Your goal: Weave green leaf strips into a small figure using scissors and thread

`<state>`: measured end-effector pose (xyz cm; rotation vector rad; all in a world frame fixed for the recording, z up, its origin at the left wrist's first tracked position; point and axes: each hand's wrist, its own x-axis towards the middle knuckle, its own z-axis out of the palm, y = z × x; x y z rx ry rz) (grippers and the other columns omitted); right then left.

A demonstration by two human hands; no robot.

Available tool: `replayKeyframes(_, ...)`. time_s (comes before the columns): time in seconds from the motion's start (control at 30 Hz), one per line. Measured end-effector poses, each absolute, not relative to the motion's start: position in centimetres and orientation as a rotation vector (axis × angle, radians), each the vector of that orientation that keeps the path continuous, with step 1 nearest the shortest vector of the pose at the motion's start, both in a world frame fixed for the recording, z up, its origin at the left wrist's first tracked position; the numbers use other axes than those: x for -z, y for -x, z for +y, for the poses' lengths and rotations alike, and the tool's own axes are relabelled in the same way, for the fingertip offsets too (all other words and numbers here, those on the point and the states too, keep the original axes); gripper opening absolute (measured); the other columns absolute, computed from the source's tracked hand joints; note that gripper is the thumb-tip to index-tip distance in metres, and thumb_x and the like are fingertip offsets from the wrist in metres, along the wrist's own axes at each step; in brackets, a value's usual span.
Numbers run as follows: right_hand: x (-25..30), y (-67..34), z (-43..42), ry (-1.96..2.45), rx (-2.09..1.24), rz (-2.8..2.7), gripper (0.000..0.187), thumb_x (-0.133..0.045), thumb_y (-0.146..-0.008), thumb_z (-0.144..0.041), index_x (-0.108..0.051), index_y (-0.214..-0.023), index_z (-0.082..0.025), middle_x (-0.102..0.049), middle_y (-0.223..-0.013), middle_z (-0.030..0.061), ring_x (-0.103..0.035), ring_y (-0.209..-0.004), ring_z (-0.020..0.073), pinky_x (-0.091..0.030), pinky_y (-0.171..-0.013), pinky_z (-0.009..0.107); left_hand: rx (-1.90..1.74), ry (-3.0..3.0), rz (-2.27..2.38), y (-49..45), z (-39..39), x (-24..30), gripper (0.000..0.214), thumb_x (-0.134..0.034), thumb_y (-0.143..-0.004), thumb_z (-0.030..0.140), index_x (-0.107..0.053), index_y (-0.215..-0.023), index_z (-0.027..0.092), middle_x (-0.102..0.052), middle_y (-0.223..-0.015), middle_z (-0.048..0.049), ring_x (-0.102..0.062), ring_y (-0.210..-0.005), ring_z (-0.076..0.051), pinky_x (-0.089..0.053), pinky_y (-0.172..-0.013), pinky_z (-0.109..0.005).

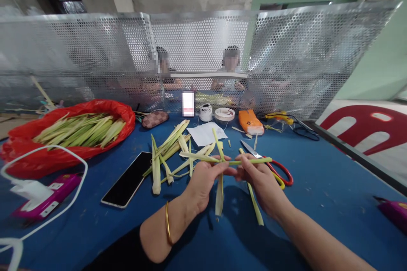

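My left hand (pixel 203 180), with a gold bangle at the wrist, pinches crossed pale green leaf strips (pixel 219 203) between thumb and fingers. One strip hangs down below the crossing, and another runs sideways to my right hand (pixel 260 182). That hand's fingers are closed on the sideways green strip (pixel 262 160), whose end sticks out to the right. Another leaf strip (pixel 257 211) slants down beneath the right hand. Scissors (pixel 282 172) with red and yellow handles lie partly behind the right hand. Several loose leaf strips (pixel 170 146) lie left of my hands.
A red plastic bag (pixel 127 114) of leaf strips stands left, near a purple power strip (pixel 60 188) with a white cable. A phone (pixel 127 180), white paper (pixel 203 134), tape roll (pixel 224 114) and orange tissue pack (pixel 249 121) lie about. Two people sit behind the perforated metal screen (pixel 197 34).
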<state>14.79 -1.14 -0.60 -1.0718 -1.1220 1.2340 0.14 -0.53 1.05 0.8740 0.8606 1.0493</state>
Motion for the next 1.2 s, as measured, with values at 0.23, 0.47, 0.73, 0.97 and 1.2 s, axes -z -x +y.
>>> replayKeyframes(0.23,0.7,-14.5,-1.7,1.013,-1.157,-1.047,0.031,-0.068,-0.078,-0.046,-0.064,-0.07,-0.017,-0.055,-0.051,-0.003,-0.051,-0.048,0.0111,-0.042,-0.053,0.024,-1.024,-1.04,0.888,-0.6,-0.9,-0.6,0.018,-0.07,-0.073,0.031,-0.066,-0.067,0.015,-0.061,-0.054,-0.0013,-0.06,-0.064,-0.016,-0.043,-0.081,-0.03)
replayKeyframes(0.47,0.6,-15.4,-1.0,1.05,-1.17,-1.031,0.032,-0.072,-0.074,-0.047,-0.065,-0.066,-0.018,-0.056,-0.052,-0.0019,-0.051,-0.05,0.0126,-0.042,-0.053,0.026,-0.973,-1.007,0.885,-0.1,-0.7,-0.9,0.019,-0.073,-0.069,0.033,-0.065,-0.073,0.016,-0.053,-0.049,0.0027,-0.057,-0.057,-0.014,-0.046,-0.071,-0.029)
replayKeyframes(0.73,-1.7,-19.0,0.6,1.367,-1.059,-1.341,0.043,-0.067,-0.071,-0.059,-0.074,-0.077,-0.017,-0.065,-0.071,0.0031,-0.055,-0.074,0.0186,-0.042,-0.072,0.03,-0.66,-1.103,0.859,1.0,-0.1,-1.7,0.036,-0.058,-0.082,0.047,-0.068,-0.091,0.014,-0.049,-0.046,0.0039,-0.026,-0.036,-0.004,-0.011,-0.041,-0.022)
replayKeyframes(0.97,-1.7,-19.2,-0.2,0.928,-1.812,-1.437,0.046,-0.064,-0.078,-0.056,-0.074,-0.098,-0.016,-0.069,-0.084,0.0062,-0.059,-0.072,0.016,-0.046,-0.073,0.031,-0.621,-1.177,0.899,1.2,-0.4,-2.2,0.036,-0.062,-0.077,0.05,-0.068,-0.076,0.015,-0.045,-0.046,0.0041,-0.025,-0.04,-0.006,-0.009,-0.045,-0.026)
replayKeyframes(1.2,0.1,-16.1,-0.5,0.981,-1.56,-1.109,0.034,-0.07,-0.076,-0.049,-0.069,-0.077,-0.015,-0.054,-0.049,-0.004,-0.044,-0.046,0.0079,-0.036,-0.052,0.022,-0.692,-1.188,0.908,0.2,-0.9,-1.6,0.019,-0.068,-0.072,0.033,-0.064,-0.065,0.016,-0.034,-0.046,0.0067,-0.023,-0.045,-0.007,-0.011,-0.047,-0.027)
